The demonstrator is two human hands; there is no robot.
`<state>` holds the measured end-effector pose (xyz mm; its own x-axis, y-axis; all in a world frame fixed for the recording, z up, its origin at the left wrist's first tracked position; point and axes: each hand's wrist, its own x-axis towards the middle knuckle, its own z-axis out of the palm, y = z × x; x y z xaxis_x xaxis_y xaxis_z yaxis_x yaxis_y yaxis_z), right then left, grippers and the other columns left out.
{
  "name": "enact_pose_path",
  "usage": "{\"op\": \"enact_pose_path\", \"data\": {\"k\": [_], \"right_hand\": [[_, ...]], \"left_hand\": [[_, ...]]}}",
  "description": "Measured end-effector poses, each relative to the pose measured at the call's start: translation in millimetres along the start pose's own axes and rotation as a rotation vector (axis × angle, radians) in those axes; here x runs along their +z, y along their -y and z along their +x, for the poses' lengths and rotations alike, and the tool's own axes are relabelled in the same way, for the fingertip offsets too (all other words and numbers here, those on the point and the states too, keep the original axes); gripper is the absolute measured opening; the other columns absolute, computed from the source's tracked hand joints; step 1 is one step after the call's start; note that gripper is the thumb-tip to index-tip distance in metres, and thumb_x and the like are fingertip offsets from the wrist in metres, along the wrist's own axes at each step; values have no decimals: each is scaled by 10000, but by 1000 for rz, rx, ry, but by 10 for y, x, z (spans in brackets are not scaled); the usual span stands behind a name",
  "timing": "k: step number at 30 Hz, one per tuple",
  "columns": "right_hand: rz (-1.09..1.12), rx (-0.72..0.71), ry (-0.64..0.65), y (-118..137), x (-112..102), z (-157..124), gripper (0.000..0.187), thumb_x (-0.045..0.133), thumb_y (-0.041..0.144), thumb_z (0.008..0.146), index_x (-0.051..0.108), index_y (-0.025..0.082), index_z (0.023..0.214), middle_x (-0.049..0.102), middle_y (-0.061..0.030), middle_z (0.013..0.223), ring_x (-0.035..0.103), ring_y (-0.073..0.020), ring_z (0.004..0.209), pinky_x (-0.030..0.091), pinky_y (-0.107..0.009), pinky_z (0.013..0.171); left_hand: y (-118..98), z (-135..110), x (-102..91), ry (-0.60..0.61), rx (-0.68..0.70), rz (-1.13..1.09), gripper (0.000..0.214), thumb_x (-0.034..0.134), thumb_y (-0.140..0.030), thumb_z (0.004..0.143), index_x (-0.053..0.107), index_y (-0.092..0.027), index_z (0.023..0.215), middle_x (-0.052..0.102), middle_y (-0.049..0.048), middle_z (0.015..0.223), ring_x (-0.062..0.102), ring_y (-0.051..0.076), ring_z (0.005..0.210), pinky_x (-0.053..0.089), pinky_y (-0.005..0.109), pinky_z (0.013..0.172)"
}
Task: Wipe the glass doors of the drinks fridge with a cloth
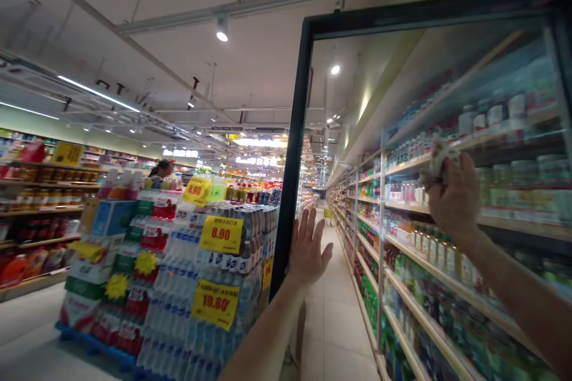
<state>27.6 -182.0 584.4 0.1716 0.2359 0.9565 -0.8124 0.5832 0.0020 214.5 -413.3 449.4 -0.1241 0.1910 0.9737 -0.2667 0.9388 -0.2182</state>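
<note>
right hand, centre right of frame: fingers closed on a crumpled cloth, pressed to the glass door. left hand, lower centre: fingers open, flat against the door's left edge. wiping appears in progress at mid-height; the share already cleaned cannot be judged.

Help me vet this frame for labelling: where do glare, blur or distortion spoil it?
Head view: the black-framed glass door is hazy and washes out the bottle shelves behind it; the right hand, clutching a crumpled white cloth, looks slightly blurred; ceiling spotlights blow out; straight lines bow near the edges; yellow price tags read clearly.
</note>
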Motion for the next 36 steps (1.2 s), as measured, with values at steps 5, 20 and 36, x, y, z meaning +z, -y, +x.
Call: {"op": "enact_pose_path", "data": {"k": [5, 20, 36], "right_hand": [[31, -262, 234, 596, -13, -196, 407, 403, 257, 831, 547, 205, 1209, 499, -93, 1336, 333, -314, 1319, 308, -587, 1023], [-56, 70, 166, 147, -209, 198, 344, 469, 315, 768, 618, 109, 1000, 496, -207, 1252, 464, -330, 1155, 401, -494, 935], [-133, 236, 165, -619, -461, -120, 533, 276, 436, 902, 196, 384, 1426, 88, 35, 1539, 158, -518, 1325, 179, -793, 940]], "left_hand": [[17, -3, -13, -5, 13, 9, 511, 446, -325, 868, 318, -169, 1337, 296, 159, 1465, 136, 272, 1402, 304, 532, 1067], [30, 13, 5, -46, 24, 43, 507, 451, -315, 866, 323, -178, 1337, 329, 151, 1450, 169, 257, 1398, 300, 497, 1068], [40, -3, -16, 6, 49, 48, 528, 432, -330, 878, 310, -141, 1355, 280, 163, 1470, 101, 266, 1409, 263, 488, 1091]]}}
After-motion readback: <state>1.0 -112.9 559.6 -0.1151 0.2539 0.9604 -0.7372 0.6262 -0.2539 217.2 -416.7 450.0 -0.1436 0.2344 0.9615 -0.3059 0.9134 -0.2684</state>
